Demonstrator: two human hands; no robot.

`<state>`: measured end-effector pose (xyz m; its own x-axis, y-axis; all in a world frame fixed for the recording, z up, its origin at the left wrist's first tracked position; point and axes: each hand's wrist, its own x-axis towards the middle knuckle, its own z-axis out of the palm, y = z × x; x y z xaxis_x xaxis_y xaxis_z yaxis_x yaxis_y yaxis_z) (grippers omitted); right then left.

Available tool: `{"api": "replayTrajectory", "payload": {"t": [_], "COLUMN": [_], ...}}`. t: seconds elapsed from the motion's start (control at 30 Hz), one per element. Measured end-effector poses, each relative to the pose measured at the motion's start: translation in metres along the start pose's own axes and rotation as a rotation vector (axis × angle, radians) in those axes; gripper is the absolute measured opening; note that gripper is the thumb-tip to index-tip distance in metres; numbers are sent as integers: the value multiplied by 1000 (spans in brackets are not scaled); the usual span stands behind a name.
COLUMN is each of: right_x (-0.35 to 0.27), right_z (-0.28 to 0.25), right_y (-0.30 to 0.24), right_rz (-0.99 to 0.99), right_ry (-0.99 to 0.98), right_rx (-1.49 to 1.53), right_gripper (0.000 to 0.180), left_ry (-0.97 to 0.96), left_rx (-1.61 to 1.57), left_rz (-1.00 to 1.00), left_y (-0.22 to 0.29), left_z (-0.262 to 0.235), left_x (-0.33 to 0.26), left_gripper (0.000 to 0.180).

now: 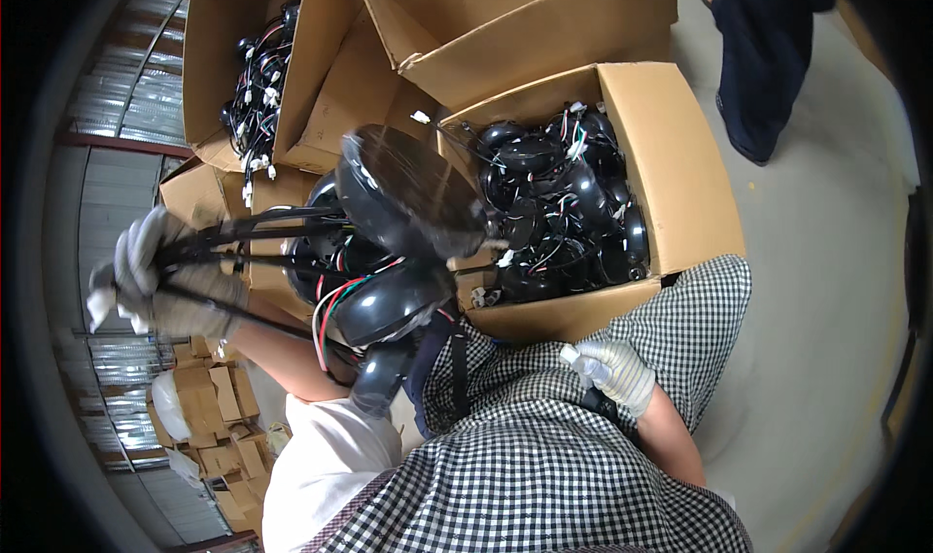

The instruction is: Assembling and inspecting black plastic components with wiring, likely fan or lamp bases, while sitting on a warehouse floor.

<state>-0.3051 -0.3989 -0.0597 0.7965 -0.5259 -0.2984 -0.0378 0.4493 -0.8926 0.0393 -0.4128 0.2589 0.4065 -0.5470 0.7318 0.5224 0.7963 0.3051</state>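
My left hand, in a pale striped work glove, is raised at the left. Its fingers are closed round a bunch of black cables. From these cables hang several glossy black rounded housings with red, green and white wires, in front of my body and beside an open carton. The top housing is smeared by motion. My right hand, gloved alike, rests low near my checked apron with its fingers curled. Something pale shows at its fingertips, but I cannot make out what it is.
The open carton before me holds many similar black housings and wires. Behind it stands another carton; a further one at far left contains wired parts. Cardboard boxes are piled lower left. A person in dark trousers stands at far right.
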Motion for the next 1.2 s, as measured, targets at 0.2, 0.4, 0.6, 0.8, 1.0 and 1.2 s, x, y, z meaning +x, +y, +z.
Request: {"api": "replayTrajectory", "payload": {"t": [0.2,0.4,0.6,0.8,1.0,1.2], "right_x": [5,8,11,15,20,26], "right_z": [-3,2,-4,0,-4,-12], "right_y": [1,-3,3,18,12,6], "right_rz": [142,57,54,-44,107,-17], "right_ry": [43,11,47,36,47,48], "right_rx": [-146,-190,-425,-215,-207,-362], "right_gripper": [30,30,27,26,35,37], "left_ry": [427,64,195,48,63,-13], "left_rx": [1117,809,711,596,815,1253], "left_rz": [-60,-177,-365,-87,11,-777], "left_y": [-75,-20,-124,-143,-238,-308], "left_z": [6,10,-43,-113,-90,-209], "left_x": [-18,33,133,301,257,130], "left_gripper": [9,19,17,11,24,35]}}
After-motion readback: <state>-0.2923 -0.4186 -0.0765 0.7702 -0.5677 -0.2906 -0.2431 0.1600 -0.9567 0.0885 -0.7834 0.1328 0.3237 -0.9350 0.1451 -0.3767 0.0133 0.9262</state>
